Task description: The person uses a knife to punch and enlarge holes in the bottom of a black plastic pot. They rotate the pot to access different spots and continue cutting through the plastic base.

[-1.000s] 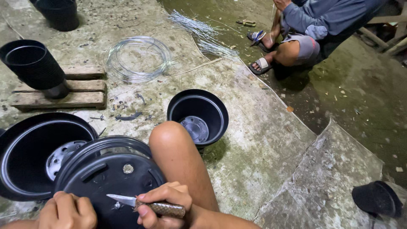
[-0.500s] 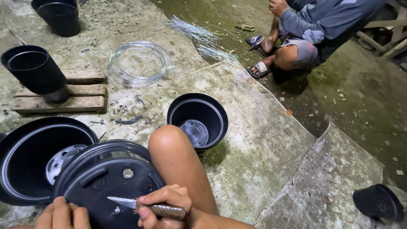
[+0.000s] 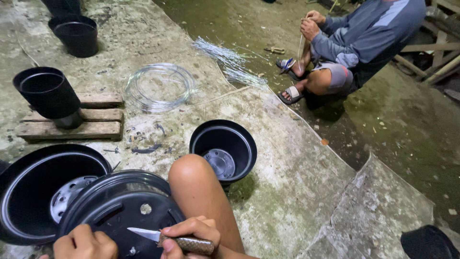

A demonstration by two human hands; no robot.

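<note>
- The concrete floor (image 3: pixel 297 158) fills the view. A second person (image 3: pixel 364 43) sits at its far edge, both hands raised on a thin strand, well apart from the work in front.
- A large black pot (image 3: pixel 33 192) lies open at the lower left. Just beside it, overlapping its rim, is the upturned black pot (image 3: pixel 120 211) being worked on, base up against the person's bare knee (image 3: pixel 196 187).
- A smaller open pot (image 3: pixel 223 148) stands just beyond the knee. Another pot (image 3: pixel 48 91) rests on wooden boards (image 3: pixel 96 115), near a coil of clear wire (image 3: pixel 160 87) and a bundle of cut wire lengths (image 3: pixel 227 60).
- The left hand (image 3: pixel 86 242) lies on the upturned pot's base with its fingers curled down, steadying it. Its fingertips run out of view, so I cannot tell how firm the grip is.
- The right hand (image 3: pixel 189 235) is wrapped tightly round the patterned handle of a small knife (image 3: pixel 165 238), with the blade pointing left and its tip over the base.
- Step in hand, as I judge it: cutting or trimming at the pot's base. That calls for a braced pot, a short controlled stroke, and the left fingers kept out of the blade's line.
- Compared with half a second ago, the pot, knife and knee sit almost as they did. The left hand shows slightly more, and the view is framed a little differently.
</note>
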